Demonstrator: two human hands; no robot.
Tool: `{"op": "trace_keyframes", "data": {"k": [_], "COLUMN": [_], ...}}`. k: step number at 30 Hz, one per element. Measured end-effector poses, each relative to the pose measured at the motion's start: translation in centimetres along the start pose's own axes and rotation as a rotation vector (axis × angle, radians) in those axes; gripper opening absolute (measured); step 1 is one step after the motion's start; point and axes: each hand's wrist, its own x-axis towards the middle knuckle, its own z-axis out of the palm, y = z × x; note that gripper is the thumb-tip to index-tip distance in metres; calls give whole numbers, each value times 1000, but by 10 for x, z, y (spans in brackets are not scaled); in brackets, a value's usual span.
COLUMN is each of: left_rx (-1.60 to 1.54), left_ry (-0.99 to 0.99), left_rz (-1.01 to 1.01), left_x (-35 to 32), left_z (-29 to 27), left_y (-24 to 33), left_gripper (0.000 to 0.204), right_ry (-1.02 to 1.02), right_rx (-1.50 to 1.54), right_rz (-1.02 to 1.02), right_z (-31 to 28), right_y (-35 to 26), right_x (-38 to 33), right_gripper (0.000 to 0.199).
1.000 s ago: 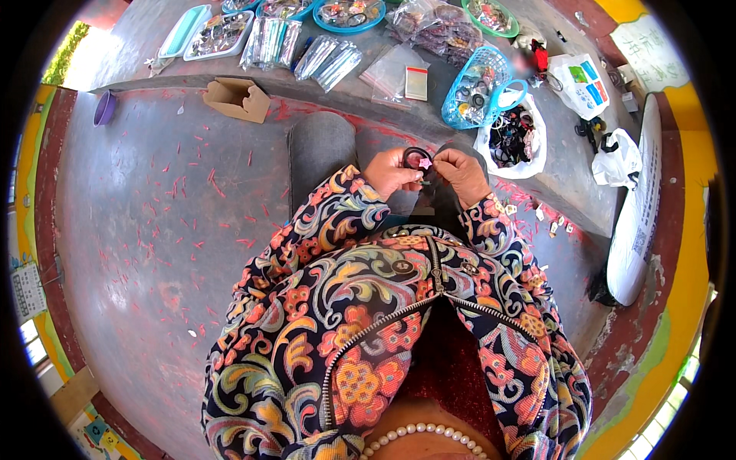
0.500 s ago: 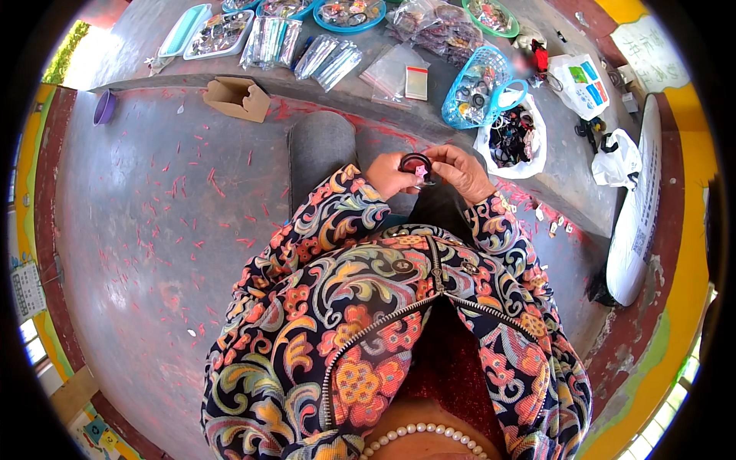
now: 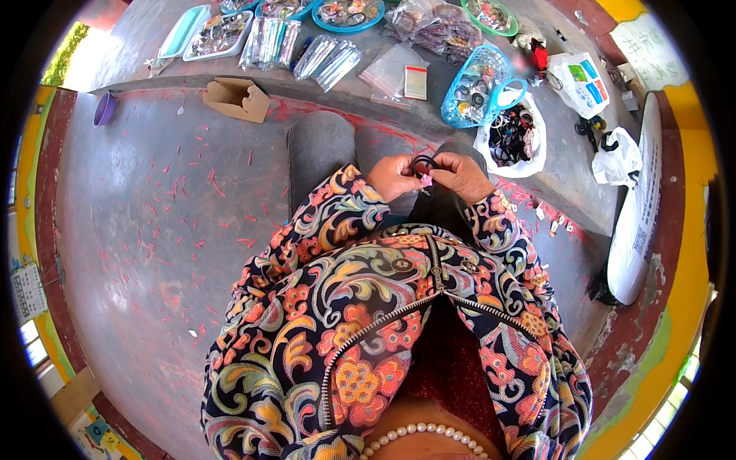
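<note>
Above my lap, both hands pinch a black hair tie (image 3: 422, 161) that carries a small pink star-shaped charm (image 3: 425, 181). My left hand (image 3: 393, 177) grips it from the left, its thumb beside the charm. From the right, my right hand (image 3: 463, 178) closes on the band with thumb and fingers. The black loop stands up between the fingertips, and the charm hangs just below it. To the right of my hands, a white plastic bag (image 3: 543, 149) stands open, full of dark hair ties (image 3: 511, 136).
On the ledge ahead lie a blue basket (image 3: 462, 115) of small items, clear packets (image 3: 328, 59), a white tray (image 3: 244, 38) and a blue bowl (image 3: 349, 27). A cardboard box (image 3: 236, 100) and a purple bowl (image 3: 105, 108) sit on the floor among red scraps.
My hands have drawn closer together. The black loop, wide and round before, is now smaller and folded between the fingers, with the pink charm slightly lower and to the right.
</note>
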Motion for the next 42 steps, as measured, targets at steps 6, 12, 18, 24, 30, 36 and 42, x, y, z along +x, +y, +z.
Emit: {"op": "trace_keyframes", "data": {"k": [6, 12, 18, 24, 30, 36, 42], "left_rx": [185, 37, -15, -51, 15, -2, 290], "left_ry": [28, 12, -78, -36, 32, -6, -61], "left_rz": [-27, -70, -36, -164, -1, 6, 40], "left_x": [2, -1, 2, 4, 7, 4, 6], "left_z": [-5, 2, -5, -9, -4, -2, -7], "left_y": [-10, 2, -3, -10, -17, -8, -17], "left_gripper": [25, 28, 29, 23, 16, 25, 41], "right_ry": [-69, -12, 45, 37, 40, 43, -1], "right_rx": [128, 202, 257, 186, 108, 106, 80], "right_rz": [-38, -22, -40, -54, -13, -3, -55], "right_z": [3, 0, 1, 2, 5, 0, 0], "right_y": [-2, 7, -1, 8, 3, 6, 4], "right_x": [-3, 1, -3, 3, 0, 1, 0], "right_gripper": [22, 18, 18, 19, 19, 17, 13]}}
